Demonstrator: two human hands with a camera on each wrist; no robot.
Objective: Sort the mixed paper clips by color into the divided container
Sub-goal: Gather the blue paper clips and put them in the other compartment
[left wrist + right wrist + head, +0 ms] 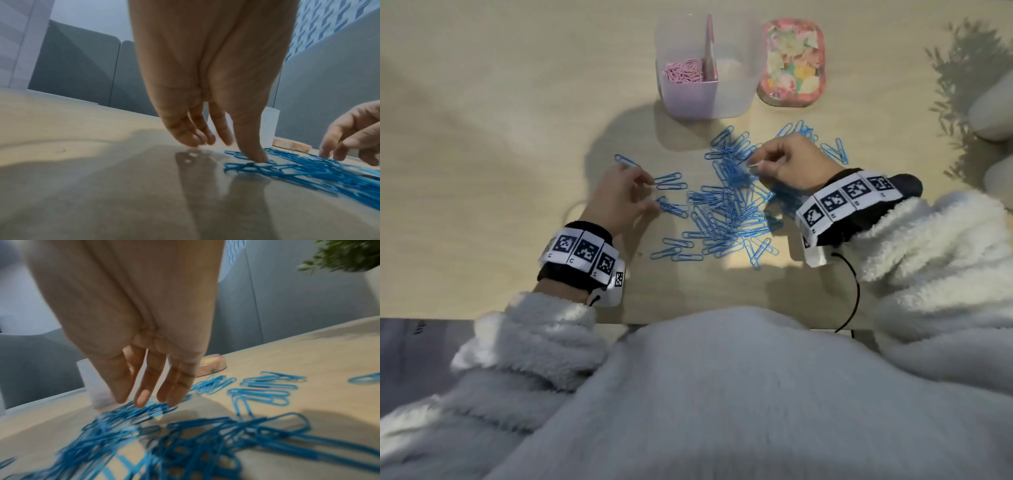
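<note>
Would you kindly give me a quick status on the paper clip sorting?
Left hand open, fingertips on blue clips. Right hand over the pile, grip unclear. Pink clips in divided container; other compartment looks empty. Nothing in the way.

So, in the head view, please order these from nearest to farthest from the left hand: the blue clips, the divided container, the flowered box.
From the left hand:
1. Blue clips: its fingertips touch the heap's left edge.
2. Divided container: farther back, to the right, with pink clips in its left half.
3. Flowered box: farthest, right of the container.
</note>
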